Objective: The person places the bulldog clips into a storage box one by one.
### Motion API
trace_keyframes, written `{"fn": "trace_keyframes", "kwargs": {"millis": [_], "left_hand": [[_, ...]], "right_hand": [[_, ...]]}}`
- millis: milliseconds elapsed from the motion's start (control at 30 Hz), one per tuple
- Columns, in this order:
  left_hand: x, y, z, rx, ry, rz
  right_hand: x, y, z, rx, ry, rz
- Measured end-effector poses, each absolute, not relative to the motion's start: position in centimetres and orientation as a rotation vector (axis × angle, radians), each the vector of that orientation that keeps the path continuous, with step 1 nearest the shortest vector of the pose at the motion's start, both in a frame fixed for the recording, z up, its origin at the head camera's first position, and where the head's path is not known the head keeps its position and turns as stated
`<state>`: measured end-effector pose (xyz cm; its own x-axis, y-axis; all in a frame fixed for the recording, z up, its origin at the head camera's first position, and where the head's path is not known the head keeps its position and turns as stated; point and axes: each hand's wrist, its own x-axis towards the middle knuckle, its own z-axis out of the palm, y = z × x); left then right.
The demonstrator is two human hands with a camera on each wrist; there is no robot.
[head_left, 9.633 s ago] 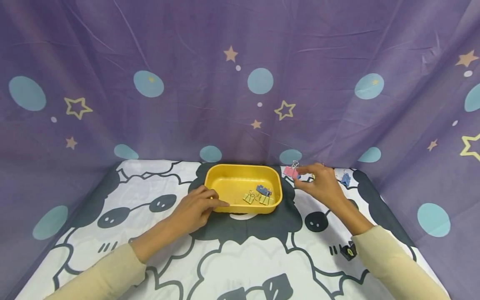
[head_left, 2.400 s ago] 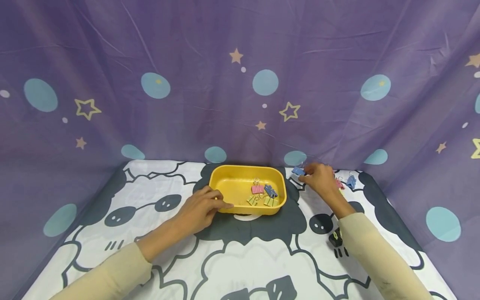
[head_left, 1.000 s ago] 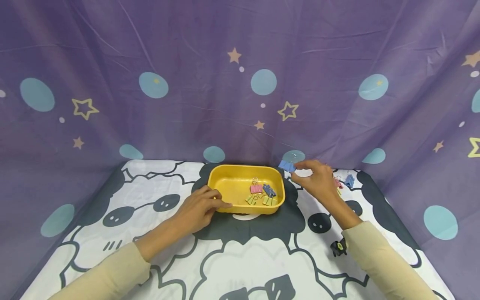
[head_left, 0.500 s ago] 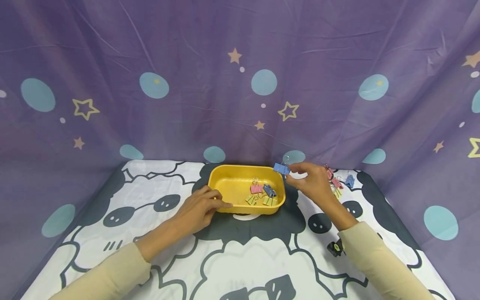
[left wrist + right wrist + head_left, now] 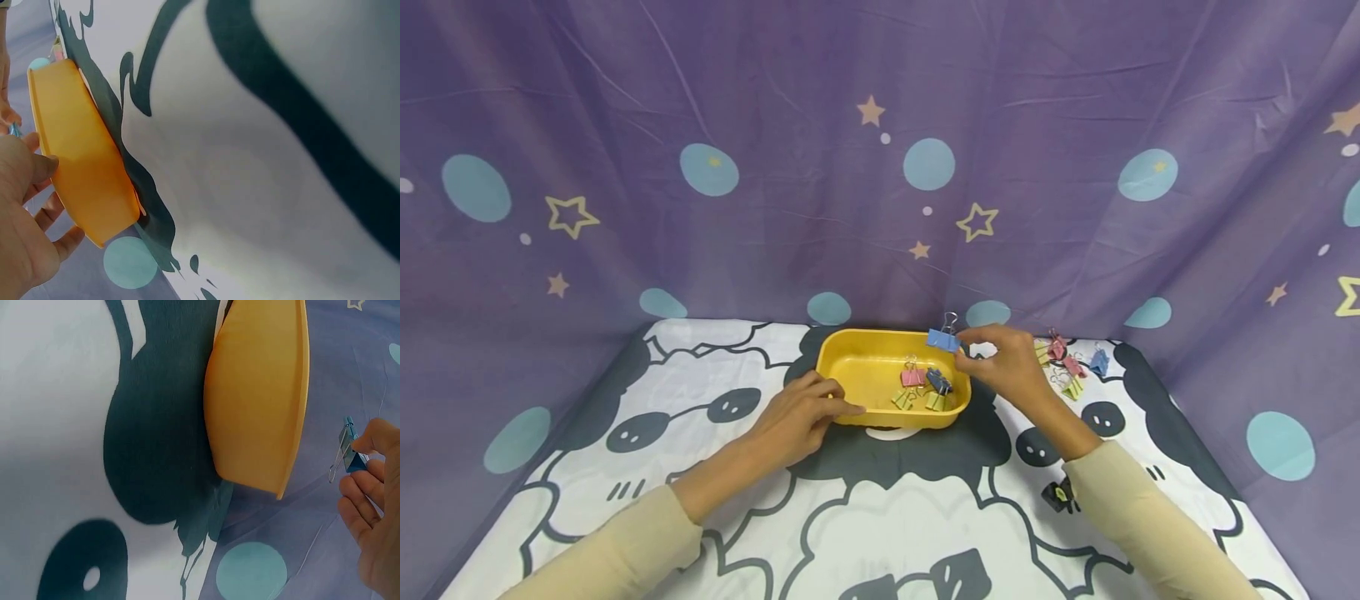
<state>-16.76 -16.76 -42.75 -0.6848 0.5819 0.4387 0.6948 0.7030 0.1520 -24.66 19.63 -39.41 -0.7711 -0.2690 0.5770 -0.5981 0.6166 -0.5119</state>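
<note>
Between thumb and fingertips, my right hand (image 5: 1011, 362) pinches a blue binder clip (image 5: 943, 340), its wire handle pointing up. The clip is over the back right part of a yellow tray (image 5: 887, 419). In the right wrist view, the clip (image 5: 356, 464) shows beside the tray's rim. My left hand (image 5: 797, 412) grips the tray at its front left, thumb on the outer wall (image 5: 94, 150) in the left wrist view. Lying in the tray's right half are a pink binder clip (image 5: 913, 378), a dark blue one (image 5: 938, 381) and two yellow ones (image 5: 903, 400).
Right of the tray, several loose binder clips lie on the cloth: pink (image 5: 1073, 367), yellow (image 5: 1072, 388) and blue (image 5: 1099, 362). A small black device (image 5: 1058, 496) shows by the right cuff. A purple curtain (image 5: 775, 167) hangs behind the table.
My right hand has picked up the blue binder clip and carried it left over the tray. The pink clip, held earlier, now lies in the tray. My left hand stays on the tray.
</note>
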Motion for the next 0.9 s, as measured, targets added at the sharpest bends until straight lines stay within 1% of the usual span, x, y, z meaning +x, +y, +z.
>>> {"fn": "trace_keyframes", "kwargs": {"millis": [567, 900], "left_hand": [[-16.8, -16.8, -42.8, -1.000, -2.542, -0.439], [-16.8, -16.7, -42.7, -0.983, -2.571, -0.433]], "right_hand": [[-23.9, 16.3, -39.9, 0.827, -2.373, 1.066], [-23.6, 14.7, -40.4, 0.920, -2.375, 1.011]]}}
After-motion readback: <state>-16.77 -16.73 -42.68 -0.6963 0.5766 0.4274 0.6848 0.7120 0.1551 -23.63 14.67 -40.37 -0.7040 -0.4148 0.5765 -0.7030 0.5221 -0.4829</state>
